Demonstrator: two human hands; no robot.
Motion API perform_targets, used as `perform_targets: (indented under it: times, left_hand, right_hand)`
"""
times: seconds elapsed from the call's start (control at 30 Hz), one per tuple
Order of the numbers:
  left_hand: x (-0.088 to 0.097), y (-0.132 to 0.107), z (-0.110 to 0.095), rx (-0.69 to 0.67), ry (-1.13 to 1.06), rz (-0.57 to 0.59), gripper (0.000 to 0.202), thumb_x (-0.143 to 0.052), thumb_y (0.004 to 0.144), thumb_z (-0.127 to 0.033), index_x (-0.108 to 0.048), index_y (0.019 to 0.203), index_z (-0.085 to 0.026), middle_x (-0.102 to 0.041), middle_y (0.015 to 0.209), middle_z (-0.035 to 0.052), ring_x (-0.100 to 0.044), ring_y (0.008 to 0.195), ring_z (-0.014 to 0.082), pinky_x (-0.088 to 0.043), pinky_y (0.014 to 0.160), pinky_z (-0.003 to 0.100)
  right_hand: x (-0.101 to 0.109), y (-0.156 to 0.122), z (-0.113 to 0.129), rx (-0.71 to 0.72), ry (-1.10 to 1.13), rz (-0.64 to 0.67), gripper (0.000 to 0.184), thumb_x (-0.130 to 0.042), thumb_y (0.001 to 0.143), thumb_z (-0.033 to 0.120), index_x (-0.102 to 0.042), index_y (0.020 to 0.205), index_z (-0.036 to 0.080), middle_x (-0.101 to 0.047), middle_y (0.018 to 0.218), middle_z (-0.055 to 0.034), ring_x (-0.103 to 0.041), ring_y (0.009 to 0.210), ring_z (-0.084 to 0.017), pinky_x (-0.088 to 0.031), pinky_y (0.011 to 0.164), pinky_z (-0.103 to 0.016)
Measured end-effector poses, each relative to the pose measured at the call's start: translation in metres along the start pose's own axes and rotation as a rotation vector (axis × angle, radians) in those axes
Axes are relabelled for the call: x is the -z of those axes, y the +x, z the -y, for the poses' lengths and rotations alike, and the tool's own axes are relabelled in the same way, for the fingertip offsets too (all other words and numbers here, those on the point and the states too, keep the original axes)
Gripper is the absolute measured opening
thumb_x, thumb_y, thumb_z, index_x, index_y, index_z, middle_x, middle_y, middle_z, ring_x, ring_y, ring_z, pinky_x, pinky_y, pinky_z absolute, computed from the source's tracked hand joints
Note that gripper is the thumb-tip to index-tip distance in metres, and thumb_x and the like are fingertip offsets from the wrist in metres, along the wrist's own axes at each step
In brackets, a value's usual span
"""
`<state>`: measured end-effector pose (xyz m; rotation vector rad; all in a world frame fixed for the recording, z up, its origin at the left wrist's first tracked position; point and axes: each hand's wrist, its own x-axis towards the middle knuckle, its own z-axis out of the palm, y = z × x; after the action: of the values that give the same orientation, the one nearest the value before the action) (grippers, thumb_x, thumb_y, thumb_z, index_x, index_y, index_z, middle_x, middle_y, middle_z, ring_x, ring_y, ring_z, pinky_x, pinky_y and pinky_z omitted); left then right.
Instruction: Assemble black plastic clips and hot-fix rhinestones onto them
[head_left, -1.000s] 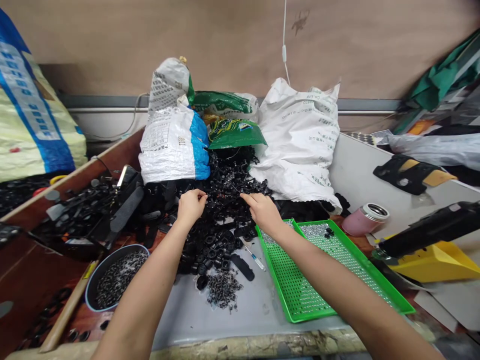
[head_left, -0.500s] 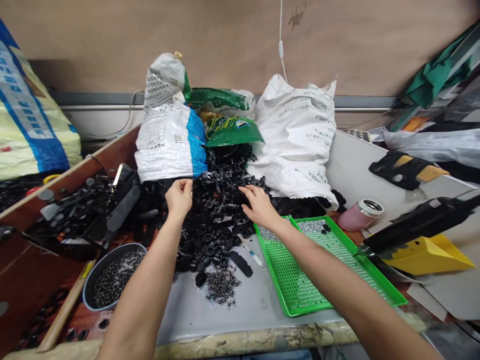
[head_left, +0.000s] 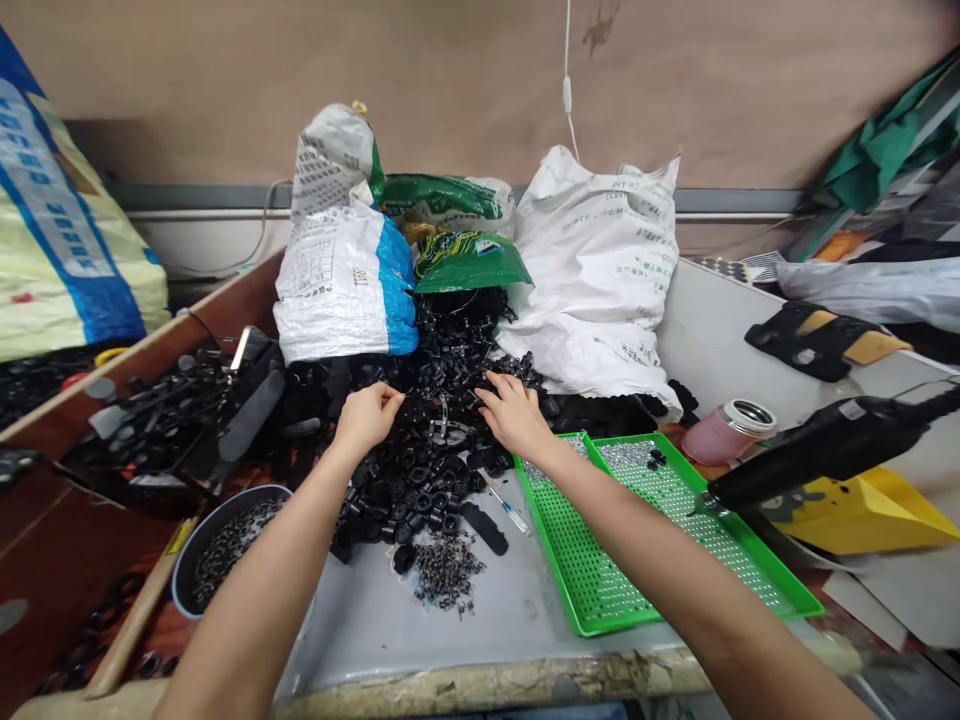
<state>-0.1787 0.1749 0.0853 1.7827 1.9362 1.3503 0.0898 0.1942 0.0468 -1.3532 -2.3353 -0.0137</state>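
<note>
My left hand [head_left: 367, 418] is over the left side of a heap of black plastic parts [head_left: 427, 470], thumb and fingers pinched together. Whatever is between those fingertips is too small to make out. Across the heap, my right hand [head_left: 516, 412] has its fingers stretched out and slightly apart, the tips at the small black pieces. Ring-shaped black parts lie at the front of the heap. Nearer me are a small pile of metal pieces [head_left: 448, 572], a flat black oblong piece [head_left: 484, 528] and a thin blue-tipped tool [head_left: 514, 512].
A green perforated tray [head_left: 622, 540] holding small metal pieces lies under my right forearm. Right of it are a pink flask [head_left: 727, 432] and a black power screwdriver [head_left: 817, 450]. A bowl of small parts [head_left: 229, 550] and a wooden-handled tool [head_left: 139, 620] sit left. White sacks [head_left: 592, 280] stand behind.
My left hand has moved right and slightly toward me, still pinched. My right hand stays at the heap's right side, its thumb and forefinger closer together.
</note>
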Motion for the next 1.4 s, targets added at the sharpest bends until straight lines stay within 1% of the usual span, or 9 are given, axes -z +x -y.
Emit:
perform_targets:
  times: [0.1,0.23,0.4,0.53,0.73,1.0,1.1,1.23,1.4]
  left_hand:
    - [0.0,-0.002,-0.001,-0.007,-0.038,-0.051,0.026,-0.061,0.085,-0.043,-0.07,0.084,-0.019,-0.073,0.072,0.0038,-0.069,0.062,0.0192,-0.057,0.061,0.03]
    - [0.003,0.0,-0.011,-0.066,-0.051,-0.153,0.038,-0.044,0.096,-0.046,-0.066,0.105,-0.017,-0.074,0.098,0.0083,-0.071,0.083,0.0191,-0.058,0.076,0.031]
    - [0.002,-0.007,-0.022,-0.14,0.025,-0.03,0.018,-0.064,0.084,-0.037,-0.07,0.083,-0.021,-0.074,0.078,0.0047,-0.068,0.075,0.0223,-0.054,0.077,0.034]
    - [-0.001,-0.012,-0.024,-0.143,0.03,-0.046,0.024,-0.056,0.09,-0.04,-0.07,0.092,-0.02,-0.075,0.088,0.0071,-0.068,0.08,0.0229,-0.052,0.078,0.035]
    - [0.0,-0.018,-0.025,-0.141,-0.009,0.012,0.018,-0.061,0.085,-0.037,-0.069,0.083,-0.021,-0.074,0.077,0.004,-0.067,0.07,0.0206,-0.051,0.071,0.032]
    - [0.003,-0.03,-0.035,-0.098,-0.161,-0.045,0.03,-0.059,0.089,-0.046,-0.069,0.094,-0.019,-0.075,0.087,0.0053,-0.068,0.077,0.0193,-0.055,0.073,0.031]
    - [0.003,-0.039,-0.041,-0.078,-0.225,-0.03,0.033,-0.058,0.089,-0.049,-0.069,0.094,-0.018,-0.075,0.086,0.0052,-0.069,0.076,0.0192,-0.056,0.07,0.03]
    - [0.01,-0.058,-0.057,-0.078,-0.242,0.016,0.028,-0.063,0.087,-0.046,-0.072,0.089,-0.02,-0.074,0.079,0.0025,-0.067,0.069,0.0177,-0.054,0.066,0.028]
    - [0.023,-0.08,-0.077,-0.095,-0.193,0.025,0.021,-0.064,0.087,-0.042,-0.072,0.086,-0.022,-0.076,0.078,0.001,-0.068,0.068,0.0182,-0.053,0.065,0.028]
  right_hand:
    - [0.0,-0.002,0.001,0.015,-0.021,-0.001,0.04,-0.059,0.094,0.024,-0.061,0.134,0.021,-0.045,0.154,-0.0184,-0.038,0.138,-0.037,-0.043,0.1,-0.057]
    - [0.003,-0.002,0.003,0.011,0.011,-0.003,0.046,-0.066,0.089,0.024,-0.06,0.134,0.022,-0.044,0.153,-0.019,-0.037,0.138,-0.038,-0.042,0.102,-0.058]
    - [0.004,-0.002,0.007,-0.006,0.027,0.049,0.044,-0.068,0.084,0.019,-0.064,0.128,0.022,-0.042,0.153,-0.0193,-0.034,0.14,-0.038,-0.04,0.102,-0.06]
    - [0.009,-0.003,0.007,-0.016,0.075,0.064,0.047,-0.067,0.082,0.017,-0.064,0.128,0.023,-0.04,0.154,-0.0184,-0.033,0.14,-0.038,-0.04,0.102,-0.06]
    - [0.018,-0.002,0.007,-0.055,0.192,-0.06,0.037,-0.061,0.085,0.019,-0.066,0.122,0.022,-0.047,0.148,-0.0171,-0.038,0.136,-0.037,-0.041,0.101,-0.059]
    - [0.018,-0.003,0.014,-0.018,0.357,-0.202,0.029,-0.058,0.089,0.021,-0.066,0.117,0.023,-0.062,0.129,-0.0131,-0.052,0.125,-0.031,-0.044,0.103,-0.052]
    - [0.019,-0.002,0.018,0.011,0.45,-0.226,0.033,-0.058,0.089,0.02,-0.062,0.121,0.021,-0.067,0.12,-0.0111,-0.062,0.11,-0.026,-0.05,0.097,-0.047]
    - [0.027,-0.006,0.03,0.06,0.67,-0.311,0.036,-0.063,0.09,0.027,-0.06,0.126,0.021,-0.072,0.099,-0.0056,-0.067,0.08,-0.017,-0.058,0.075,-0.033]
    - [0.045,-0.021,0.047,0.128,0.843,-0.392,0.029,-0.071,0.088,0.03,-0.07,0.116,0.025,-0.074,0.092,-0.0036,-0.069,0.077,-0.017,-0.06,0.067,-0.031]
